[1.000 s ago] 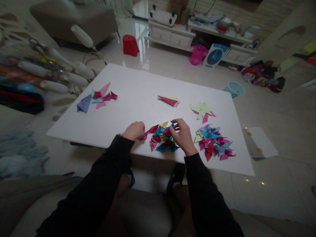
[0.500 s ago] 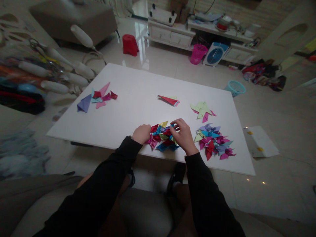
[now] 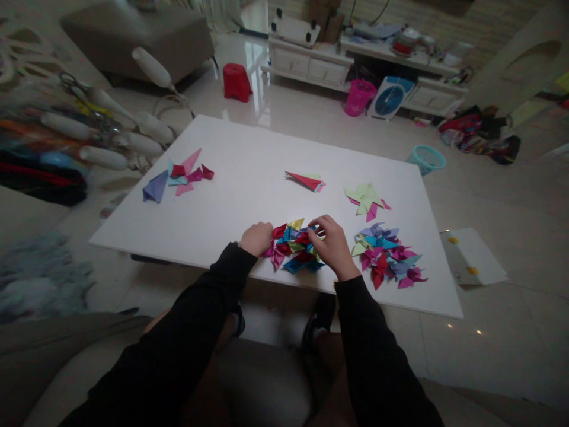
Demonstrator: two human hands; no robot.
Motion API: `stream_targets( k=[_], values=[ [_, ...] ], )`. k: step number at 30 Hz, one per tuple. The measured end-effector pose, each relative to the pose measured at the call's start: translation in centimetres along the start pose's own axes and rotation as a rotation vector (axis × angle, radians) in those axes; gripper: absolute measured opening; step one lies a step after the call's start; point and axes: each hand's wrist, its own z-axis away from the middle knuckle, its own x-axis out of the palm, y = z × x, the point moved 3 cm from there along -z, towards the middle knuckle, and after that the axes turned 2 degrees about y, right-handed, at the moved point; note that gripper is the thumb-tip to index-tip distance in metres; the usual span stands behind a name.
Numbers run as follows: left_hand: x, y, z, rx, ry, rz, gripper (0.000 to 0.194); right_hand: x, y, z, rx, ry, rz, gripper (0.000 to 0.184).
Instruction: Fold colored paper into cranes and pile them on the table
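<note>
Both hands are at a tight cluster of folded paper pieces [image 3: 296,246], red, blue, yellow, green and pink, near the front edge of the white table [image 3: 240,178]. At the cluster's left end, my left hand [image 3: 256,239] is closed, its fingertips hidden from view. My right hand [image 3: 331,244] curves over the right end, thumb and fingertips drawn together at a blue folded paper piece. Just to its right lies a second heap of origami pieces [image 3: 389,258] in purple, blue, magenta and red.
Pale green and pink folded papers [image 3: 365,196] lie beyond the right heap. A red pointed paper stack [image 3: 304,180] is mid-table, with mixed papers [image 3: 182,175] at far left. On the floor stand a red stool [image 3: 237,83], a pink basket [image 3: 359,98] and a blue basket [image 3: 425,159].
The whole view has shifted slightly, so everything appears a little further right and down. Both hands stay at the same cluster with almost the same pose.
</note>
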Motion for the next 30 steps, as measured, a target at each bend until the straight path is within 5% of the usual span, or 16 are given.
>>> stream_targets(
  k=[22, 26, 30],
  values=[
    [-0.2, 0.0, 0.1, 0.024, 0.023, 0.06, 0.022, 0.4, 0.2, 0.0, -0.007, -0.055, 0.047, 0.01],
    [-0.7, -1.6, -0.9, 0.033, 0.088, 0.153, 0.018, 0.5, -0.2, -0.2, -0.022, -0.073, 0.066, 0.009],
    [-2.3, -5.6, -2.6, -0.038, 0.265, 0.244, 0.03, 0.6, -0.1, -0.5, -0.024, -0.105, 0.065, 0.008]
  ],
)
